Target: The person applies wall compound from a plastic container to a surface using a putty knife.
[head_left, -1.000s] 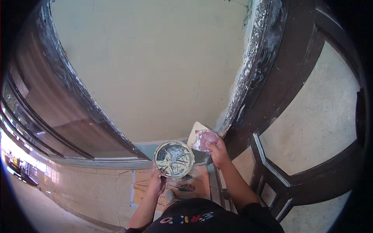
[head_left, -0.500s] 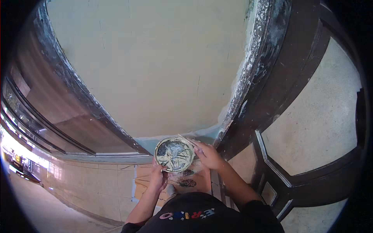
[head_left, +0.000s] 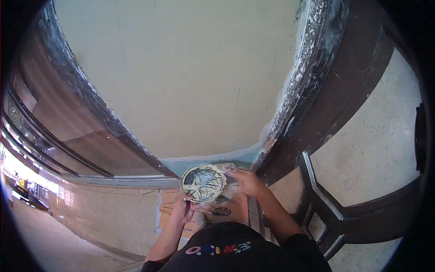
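In front of my body my left hand (head_left: 182,210) grips the near left rim of a round tub (head_left: 203,182). Its inside is dark and streaked with cream-coloured paste resembling putty. At the tub's right rim, my right hand (head_left: 245,179) is closed on a flat, pale scraper (head_left: 226,166). The fingers cover part of the scraper, and I cannot make out its full shape. Ahead rises a beige panel (head_left: 181,81), with a pale blue-green strip along its lower edge.
A worn dark frame (head_left: 299,90) with white smears borders the panel. To the right stands a dark door (head_left: 353,222) with pale insets. Orange printed cardboard (head_left: 235,211) lies below the tub. A tiled wall (head_left: 118,204) runs along the left, under a brown window frame (head_left: 97,158).
The scraper has turned from showing a thin edge to showing its flat face at the tub's right rim. My right hand shifts slightly right; my left still holds the tub.
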{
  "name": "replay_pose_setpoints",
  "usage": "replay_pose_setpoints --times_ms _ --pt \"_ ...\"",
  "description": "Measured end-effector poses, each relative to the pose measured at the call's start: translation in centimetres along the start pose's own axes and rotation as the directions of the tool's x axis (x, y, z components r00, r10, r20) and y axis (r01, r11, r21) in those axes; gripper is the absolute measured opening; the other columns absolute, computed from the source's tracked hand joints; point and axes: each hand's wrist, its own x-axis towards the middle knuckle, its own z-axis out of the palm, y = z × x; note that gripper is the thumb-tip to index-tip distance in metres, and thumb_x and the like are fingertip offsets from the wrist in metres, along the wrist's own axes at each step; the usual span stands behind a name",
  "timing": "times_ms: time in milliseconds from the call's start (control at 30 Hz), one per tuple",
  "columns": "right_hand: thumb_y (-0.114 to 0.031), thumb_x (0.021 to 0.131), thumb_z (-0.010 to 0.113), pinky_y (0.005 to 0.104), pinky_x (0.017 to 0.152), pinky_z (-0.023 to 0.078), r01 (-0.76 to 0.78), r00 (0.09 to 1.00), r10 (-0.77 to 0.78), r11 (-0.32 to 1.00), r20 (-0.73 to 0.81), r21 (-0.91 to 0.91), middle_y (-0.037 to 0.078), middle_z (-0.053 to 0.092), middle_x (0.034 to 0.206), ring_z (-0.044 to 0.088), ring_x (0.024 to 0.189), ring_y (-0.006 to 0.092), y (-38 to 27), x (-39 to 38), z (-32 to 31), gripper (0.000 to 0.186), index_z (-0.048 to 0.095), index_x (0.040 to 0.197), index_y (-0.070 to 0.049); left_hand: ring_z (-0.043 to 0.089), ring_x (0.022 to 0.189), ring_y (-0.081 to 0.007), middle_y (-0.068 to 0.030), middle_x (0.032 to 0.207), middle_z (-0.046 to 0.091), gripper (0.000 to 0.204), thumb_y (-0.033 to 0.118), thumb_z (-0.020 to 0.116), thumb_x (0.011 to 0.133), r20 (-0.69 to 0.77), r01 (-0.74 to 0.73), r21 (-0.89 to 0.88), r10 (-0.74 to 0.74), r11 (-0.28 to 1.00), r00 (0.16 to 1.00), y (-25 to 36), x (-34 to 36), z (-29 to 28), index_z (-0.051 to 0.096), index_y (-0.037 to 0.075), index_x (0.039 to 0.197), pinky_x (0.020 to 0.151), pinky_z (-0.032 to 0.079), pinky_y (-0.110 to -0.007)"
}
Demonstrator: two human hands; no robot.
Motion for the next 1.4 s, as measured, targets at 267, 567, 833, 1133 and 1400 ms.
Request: replay_pose_setpoints --times_ms 267,567,833,1133,1400 --pt "-0.007 0.084 0.059 0.0347 0.092 0.050 -0.338 0.919 0.389 0.862 -0.065 0.377 0.012 0.066 0.120 0.063 0.107 0.0228 2.6 -2.0 -0.4 0.040 0.061 0.124 -0.003 0.068 0.098 -0.0324 -0.0243 0.124 0.056 0.055 0.002 0.050 0.081 0.144 0.128 -0.180 -0.103 0.975 0.984 0.6 -0.1 -0.7 0.039 -0.006 0.134 0.072 0.064 -0.041" --pt "-0.007 0.084 0.055 0.0262 0.069 0.052 -0.293 0.853 0.521 0.485 -0.004 0.824 0.004 0.063 0.103 0.060 0.084 0.0111 -4.3 -0.6 -7.0 0.039 0.057 0.122 0.000 0.061 0.105 -0.0227 -0.0096 0.128 0.050 0.071 -0.001 0.045 0.077 -0.098 -0.171 0.208 0.194 0.963 0.976 1.1 -0.7 2.2 0.028 0.019 0.143 0.068 0.061 -0.034" --pt "-0.003 0.088 0.054 0.0292 0.091 0.047 -0.196 0.902 0.417 0.623 -0.110 0.758 0.005 0.063 0.110 0.058 0.101 0.0127 -4.1 -0.8 -3.0 0.037 0.053 0.125 0.002 0.049 0.110 -0.0165 -0.0073 0.133 0.042 0.076 -0.003 0.048 0.076 0.063 -0.434 0.520 0.473 0.736 0.879 -0.2 0.9 2.2 0.023 0.016 0.145 0.082 0.046 -0.028" --pt "-0.003 0.088 0.055 0.0291 0.089 0.047 -0.151 0.872 0.421 0.716 -0.249 0.681 0.008 0.065 0.108 0.060 0.098 0.0128 -5.2 0.3 -2.7 0.036 0.054 0.123 0.003 0.035 0.127 -0.0272 -0.0173 0.131 0.036 0.070 -0.003 0.050 0.076 0.378 -0.588 0.719 0.502 0.369 0.778 -0.6 0.0 2.9 0.023 -0.004 0.141 0.110 0.024 -0.039" --pt "-0.008 0.087 0.061 0.0298 0.080 0.050 -0.105 0.899 0.295 0.862 -0.322 0.496 0.011 0.069 0.097 0.063 0.087 0.0133 -6.7 1.0 -3.9 0.035 0.057 0.121 0.004 0.041 0.119 -0.0294 -0.0173 0.127 0.041 0.068 -0.001 0.053 0.074 0.477 -0.606 0.779 0.474 0.162 0.740 0.6 -0.8 3.7 0.029 -0.004 0.138 0.106 0.028 -0.039"
